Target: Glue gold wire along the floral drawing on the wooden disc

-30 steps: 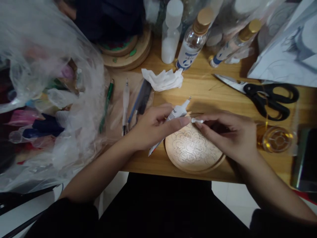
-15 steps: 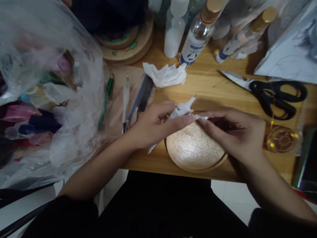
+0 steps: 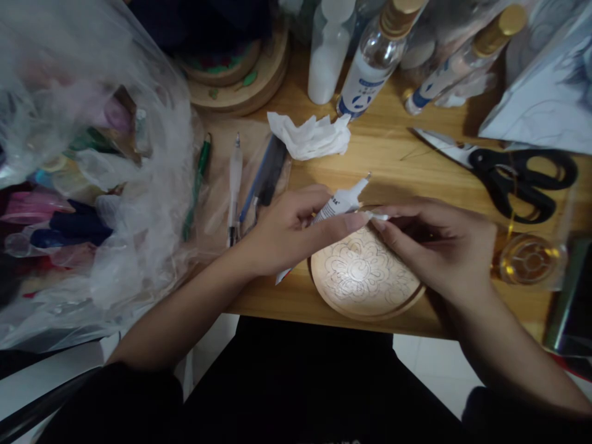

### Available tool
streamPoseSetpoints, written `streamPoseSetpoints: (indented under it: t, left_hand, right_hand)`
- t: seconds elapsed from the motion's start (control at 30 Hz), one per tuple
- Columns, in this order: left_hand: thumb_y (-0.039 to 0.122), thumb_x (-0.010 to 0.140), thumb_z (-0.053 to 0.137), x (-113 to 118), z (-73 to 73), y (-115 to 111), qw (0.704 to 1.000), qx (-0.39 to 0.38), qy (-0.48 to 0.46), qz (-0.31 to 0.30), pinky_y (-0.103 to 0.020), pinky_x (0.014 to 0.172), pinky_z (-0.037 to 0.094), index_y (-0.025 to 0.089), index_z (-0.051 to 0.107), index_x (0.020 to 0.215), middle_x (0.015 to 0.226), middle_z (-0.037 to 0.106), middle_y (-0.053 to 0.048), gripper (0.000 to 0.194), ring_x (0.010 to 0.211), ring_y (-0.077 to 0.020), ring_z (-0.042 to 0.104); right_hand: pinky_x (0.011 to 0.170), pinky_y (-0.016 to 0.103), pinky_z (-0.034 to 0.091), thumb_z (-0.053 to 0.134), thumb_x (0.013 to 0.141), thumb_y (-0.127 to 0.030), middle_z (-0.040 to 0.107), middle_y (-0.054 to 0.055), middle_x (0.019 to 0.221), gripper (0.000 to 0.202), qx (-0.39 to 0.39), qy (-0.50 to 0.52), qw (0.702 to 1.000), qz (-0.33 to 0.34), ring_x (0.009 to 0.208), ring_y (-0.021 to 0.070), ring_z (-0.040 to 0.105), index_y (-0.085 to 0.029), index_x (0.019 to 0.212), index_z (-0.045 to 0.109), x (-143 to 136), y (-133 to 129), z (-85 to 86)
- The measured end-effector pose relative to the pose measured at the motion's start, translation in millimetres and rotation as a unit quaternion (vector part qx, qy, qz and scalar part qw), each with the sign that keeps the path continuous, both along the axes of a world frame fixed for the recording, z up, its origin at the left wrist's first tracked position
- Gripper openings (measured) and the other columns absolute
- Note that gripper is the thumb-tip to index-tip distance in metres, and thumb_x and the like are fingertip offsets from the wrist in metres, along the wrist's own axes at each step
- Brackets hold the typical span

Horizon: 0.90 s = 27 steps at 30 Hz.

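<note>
Pale flooring (image 3: 430,364), apparently tiled, shows beneath a light wooden worktop (image 3: 383,145), its grain softly lit.

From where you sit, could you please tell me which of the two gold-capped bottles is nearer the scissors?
The right-hand bottle, just beyond the tips of the scissors; the other gold-capped bottle is farther left, beside the cloudy white bottle.

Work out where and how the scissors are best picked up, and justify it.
Probably best gripped by the black handles, coming from the person's right: the scissors lie flat, blades pointing left and away, loops rightmost. Gold thread seems to cross the handles, so clear it first.
</note>
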<state>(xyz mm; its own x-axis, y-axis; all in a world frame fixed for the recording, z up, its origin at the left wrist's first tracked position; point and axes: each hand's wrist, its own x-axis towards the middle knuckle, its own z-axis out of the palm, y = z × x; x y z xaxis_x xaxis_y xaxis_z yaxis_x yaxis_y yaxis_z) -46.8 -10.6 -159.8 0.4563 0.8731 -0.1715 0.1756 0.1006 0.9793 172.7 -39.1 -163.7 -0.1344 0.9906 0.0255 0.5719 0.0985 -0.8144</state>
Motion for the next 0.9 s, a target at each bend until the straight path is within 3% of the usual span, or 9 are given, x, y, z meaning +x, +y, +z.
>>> streamPoseSetpoints:
  t: [0.13, 0.6, 0.8, 0.9]
  left_hand:
    - [0.046, 0.09, 0.062, -0.4, -0.1, -0.2, 1.0, 0.0, 0.001, 0.001, -0.028, 0.056, 0.035, 0.018, 0.054, 0.062, 0.065, 0.054, 0.002, 0.04, 0.062, -0.01, 0.052]
    - [0.046, 0.091, 0.061, -0.8, 2.1, -0.5, 1.0, -0.003, 0.017, 0.001, -0.029, 0.057, 0.037, 0.019, 0.055, 0.063, 0.064, 0.054, 0.002, 0.04, 0.061, -0.0107, 0.052]
    - [0.048, 0.092, 0.06, -0.9, 2.2, -0.1, 1.0, 0.005, 0.019, -0.001, -0.028, 0.057, 0.037, 0.018, 0.055, 0.063, 0.065, 0.055, 0.003, 0.041, 0.061, -0.0097, 0.052]
    - [0.049, 0.091, 0.06, -0.8, 1.1, 0.0, 1.0, 0.007, 0.015, -0.002, -0.028, 0.057, 0.038, 0.019, 0.055, 0.063, 0.064, 0.055, 0.003, 0.042, 0.061, -0.0098, 0.053]
  right_hand:
    - [0.049, 0.021, 0.049, 0.075, 0.081, -0.021, 0.077, -0.001, 0.082, 0.014, -0.002, 0.002, 1.0, 0.017, 0.056, 0.008, 0.064, -0.026, 0.094, 0.078, 0.3, 0.2, 1.0]
    - [0.053, 0.023, 0.051, 0.076, 0.08, -0.023, 0.078, 0.0, 0.084, 0.013, -0.036, 0.041, 0.998, -0.028, 0.062, 0.0105, 0.067, -0.026, 0.093, 0.078, -1.1, -1.2, 1.0]
    - [0.05, 0.021, 0.05, 0.076, 0.08, -0.023, 0.078, 0.0, 0.084, 0.011, -0.032, 0.018, 0.999, -0.002, 0.057, 0.0082, 0.063, -0.025, 0.091, 0.078, -0.7, 0.2, 2.9]
    - [0.054, 0.022, 0.051, 0.076, 0.08, -0.026, 0.077, 0.001, 0.085, 0.012, -0.048, 0.04, 0.998, -0.023, 0.064, 0.0103, 0.067, -0.025, 0.093, 0.078, 0.6, -0.4, 1.2]
